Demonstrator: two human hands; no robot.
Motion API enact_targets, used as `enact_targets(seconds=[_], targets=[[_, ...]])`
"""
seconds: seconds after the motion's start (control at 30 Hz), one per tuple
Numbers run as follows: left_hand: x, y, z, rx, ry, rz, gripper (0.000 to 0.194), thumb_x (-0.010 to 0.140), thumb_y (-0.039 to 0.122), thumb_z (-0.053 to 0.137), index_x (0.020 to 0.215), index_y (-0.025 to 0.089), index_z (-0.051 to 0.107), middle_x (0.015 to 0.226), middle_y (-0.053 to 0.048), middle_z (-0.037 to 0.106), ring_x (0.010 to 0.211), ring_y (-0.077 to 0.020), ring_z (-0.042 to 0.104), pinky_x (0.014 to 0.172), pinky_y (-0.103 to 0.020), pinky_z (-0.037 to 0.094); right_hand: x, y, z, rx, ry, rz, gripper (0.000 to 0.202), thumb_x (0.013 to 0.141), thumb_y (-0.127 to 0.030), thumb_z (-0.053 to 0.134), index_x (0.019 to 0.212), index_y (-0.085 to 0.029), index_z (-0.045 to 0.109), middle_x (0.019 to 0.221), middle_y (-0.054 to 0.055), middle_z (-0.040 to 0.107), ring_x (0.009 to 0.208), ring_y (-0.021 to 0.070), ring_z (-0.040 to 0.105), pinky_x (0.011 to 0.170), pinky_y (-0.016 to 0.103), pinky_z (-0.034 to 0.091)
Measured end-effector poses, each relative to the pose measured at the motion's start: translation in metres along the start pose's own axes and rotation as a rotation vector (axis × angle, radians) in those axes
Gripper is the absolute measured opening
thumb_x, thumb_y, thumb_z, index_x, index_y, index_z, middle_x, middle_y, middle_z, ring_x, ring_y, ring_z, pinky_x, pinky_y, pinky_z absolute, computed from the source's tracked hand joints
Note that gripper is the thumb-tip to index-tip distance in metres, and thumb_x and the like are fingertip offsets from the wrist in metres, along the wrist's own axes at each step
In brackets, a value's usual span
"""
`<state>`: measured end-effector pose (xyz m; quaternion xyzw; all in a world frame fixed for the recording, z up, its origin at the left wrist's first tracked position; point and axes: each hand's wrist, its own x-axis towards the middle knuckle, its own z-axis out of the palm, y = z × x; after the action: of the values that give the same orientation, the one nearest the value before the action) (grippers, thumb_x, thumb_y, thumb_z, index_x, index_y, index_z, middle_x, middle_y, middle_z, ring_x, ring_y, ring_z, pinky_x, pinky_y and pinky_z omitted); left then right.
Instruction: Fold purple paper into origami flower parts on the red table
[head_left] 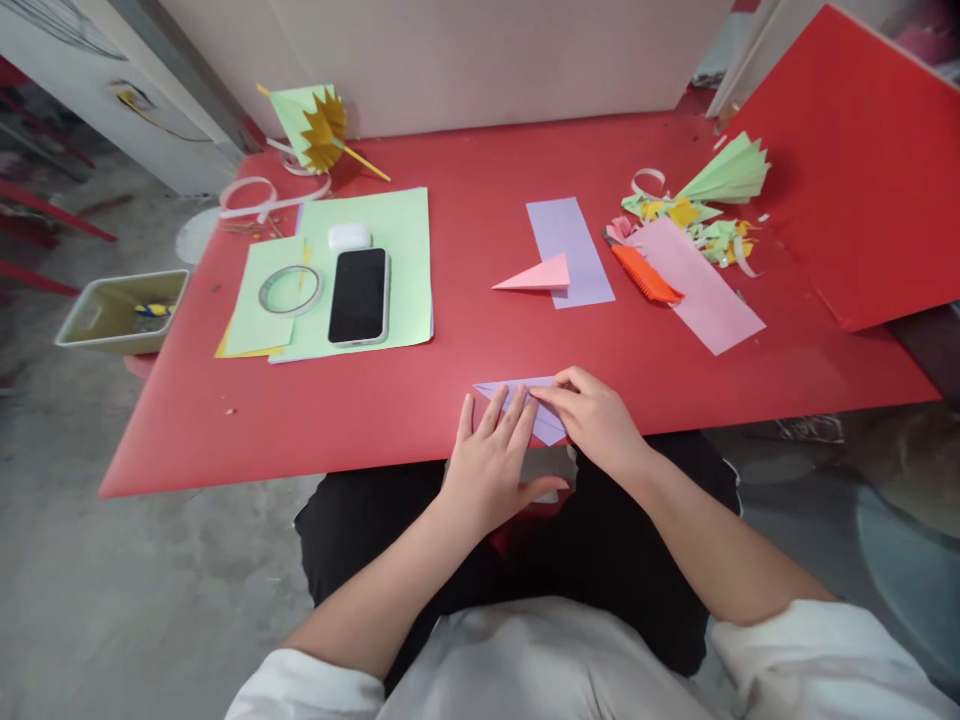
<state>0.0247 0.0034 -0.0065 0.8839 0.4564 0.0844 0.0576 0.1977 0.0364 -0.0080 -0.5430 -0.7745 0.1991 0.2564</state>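
A folded sheet of purple paper [552,428] lies at the front edge of the red table, creased to a point at its left end. My left hand [491,460] rests on it with fingers spread, pressing it flat. At its right part, my right hand [600,415] has thumb and forefinger closed on the paper's upper edge. Beyond them lies a folded pink paper cone [544,274], partly on top of a purple paper strip [579,240].
An orange utility knife [646,274] lies on a pink strip [716,310] beside paper scraps [720,240]. At left, a phone [359,297], a white case [349,236] and a tape roll [290,290] sit on green paper [409,260]. A red board [862,180] stands at right.
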Motion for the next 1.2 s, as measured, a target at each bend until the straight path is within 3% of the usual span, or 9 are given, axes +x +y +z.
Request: enact_targets(seconds=[0.23,0.4,0.57,0.67,0.77,0.93,1.13,1.2], targets=[[-0.004,-0.014,-0.010,0.040,-0.002,-0.032,0.080,0.080,0.068,0.032,0.139,0.013,0.031,0.142,-0.014,0.036,0.133,-0.0320,0.030,0.107,-0.059,0.013,0.002,-0.008,-0.001,0.204,-0.017,0.303,0.029,0.082,-0.050,0.050,0.072,-0.023,0.053,0.062,-0.003,0.051,0.056,0.0134,0.048,0.050,0.027,0.036],[-0.012,-0.028,-0.016,0.062,0.048,-0.078,0.078,0.080,0.067,0.035,0.137,0.013,0.036,0.138,-0.015,0.044,0.131,-0.0347,0.033,0.106,-0.061,0.011,0.001,-0.005,0.002,0.200,-0.012,0.294,0.028,0.082,-0.051,0.049,0.074,-0.024,0.054,0.065,-0.002,0.054,0.058,0.0140,0.048,0.053,0.028,0.036],[-0.011,-0.035,-0.022,0.106,0.143,-0.234,0.075,0.080,0.066,0.039,0.131,0.011,0.043,0.133,-0.017,0.049,0.132,-0.0364,0.030,0.106,-0.061,0.009,-0.001,-0.002,0.004,0.186,-0.033,0.268,0.028,0.083,-0.051,0.047,0.078,-0.025,0.056,0.066,-0.001,0.054,0.059,0.0147,0.047,0.053,0.029,0.033],[-0.002,-0.026,-0.020,0.097,0.141,-0.163,0.081,0.080,0.068,0.035,0.132,0.007,0.040,0.139,-0.018,0.041,0.134,-0.0336,0.027,0.109,-0.054,0.014,0.000,-0.005,0.002,0.187,-0.035,0.293,0.030,0.083,-0.051,0.046,0.077,-0.023,0.054,0.066,-0.002,0.051,0.058,0.0133,0.046,0.053,0.027,0.032],[0.005,-0.012,-0.011,0.061,0.045,-0.009,0.084,0.081,0.070,0.027,0.136,0.008,0.034,0.142,-0.015,0.036,0.134,-0.0280,0.029,0.110,-0.046,0.018,0.001,-0.008,0.000,0.169,-0.041,0.268,0.029,0.085,-0.048,0.045,0.074,-0.022,0.052,0.069,-0.003,0.050,0.061,0.0121,0.047,0.055,0.026,0.033],[0.004,-0.008,-0.003,0.081,0.002,-0.054,0.081,0.081,0.069,0.025,0.139,0.012,0.031,0.144,-0.012,0.033,0.133,-0.0287,0.030,0.109,-0.052,0.018,0.000,-0.006,0.002,0.120,-0.051,0.278,0.027,0.086,-0.045,0.044,0.077,-0.021,0.054,0.067,-0.002,0.049,0.059,0.0113,0.046,0.052,0.024,0.033],[-0.003,-0.021,-0.006,0.090,0.042,-0.101,0.080,0.082,0.068,0.027,0.137,0.010,0.034,0.142,-0.014,0.036,0.131,-0.0300,0.034,0.108,-0.052,0.019,-0.002,-0.002,0.001,-0.126,-0.033,-0.082,0.030,0.089,-0.020,0.038,0.100,-0.021,0.066,0.085,0.006,0.055,0.076,0.0161,0.052,0.063,0.027,0.039],[-0.004,-0.024,-0.007,0.090,0.055,-0.114,0.079,0.083,0.067,0.029,0.137,0.010,0.035,0.141,-0.014,0.037,0.130,-0.0310,0.035,0.108,-0.053,0.018,-0.002,-0.002,0.001,-0.147,-0.016,-0.119,0.032,0.087,-0.016,0.039,0.104,-0.020,0.067,0.086,0.007,0.056,0.078,0.0165,0.053,0.064,0.027,0.040]])
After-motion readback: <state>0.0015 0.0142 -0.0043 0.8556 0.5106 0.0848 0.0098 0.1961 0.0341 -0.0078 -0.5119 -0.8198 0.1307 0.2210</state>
